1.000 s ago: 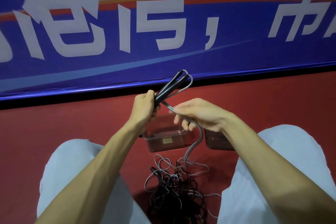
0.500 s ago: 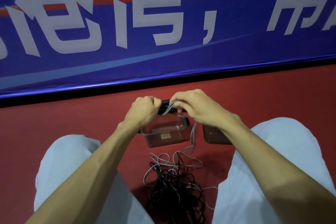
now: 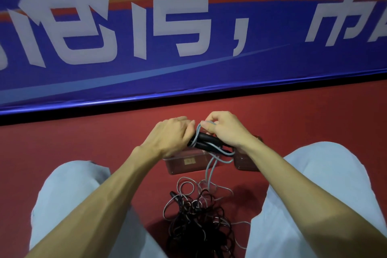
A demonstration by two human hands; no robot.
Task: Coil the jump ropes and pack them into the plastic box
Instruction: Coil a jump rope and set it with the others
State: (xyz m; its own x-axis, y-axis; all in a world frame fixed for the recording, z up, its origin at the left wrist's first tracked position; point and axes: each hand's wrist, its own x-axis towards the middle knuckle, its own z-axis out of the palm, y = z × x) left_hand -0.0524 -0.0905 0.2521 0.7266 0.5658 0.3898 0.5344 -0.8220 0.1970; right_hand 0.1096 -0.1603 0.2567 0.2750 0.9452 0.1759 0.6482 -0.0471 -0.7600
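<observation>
Jump rope (image 3: pixel 206 142) is held in both hands above the red floor (image 3: pixel 83 142), in front of a blue banner (image 3: pixel 188 65) with white characters. The person's legs (image 3: pixel 69 205) in pale trousers lie to either side. A tangled pile of ropes (image 3: pixel 199 222), black and grey, lies on the floor between them. The left hand (image 3: pixel 169 138) grips one end of the two black handles (image 3: pixel 204 138), its fingers (image 3: pixel 186 122) curled round them. The right hand (image 3: pixel 225 130) pinches a loop of the grey cord (image 3: pixel 211 170) just above the handles. The cord crosses the handles and hangs down into the pile. The clear plastic box (image 3: pixel 188 164) stands on the floor directly below the hands; hands and handles cover most of its interior, so its contents cannot be determined. A second container (image 3: pixel 247 163) stands just beside it, under the right wrist.
</observation>
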